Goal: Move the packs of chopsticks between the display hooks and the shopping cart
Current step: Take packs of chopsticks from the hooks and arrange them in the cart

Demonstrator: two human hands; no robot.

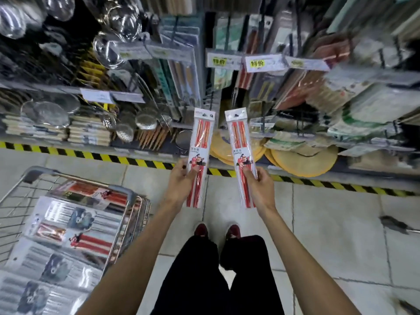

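My left hand (180, 180) grips a pack of red chopsticks (201, 142) near its lower half, holding it upright. My right hand (259, 185) grips a second, matching pack of red chopsticks (239, 139) the same way. Both packs stand side by side in front of the display hooks (227, 64), their tops below the yellow price tags (259, 63). The shopping cart (127, 192) stands at the lower left and holds several more chopstick packs (75, 223), some red, some grey.
Shelves of strainers and ladles (52, 114) fill the left. Hanging packs and round woven mats (304, 158) fill the right. A yellow-black striped strip (136, 161) edges the shelf base. My legs and red shoes (216, 230) stand on the tiled floor.
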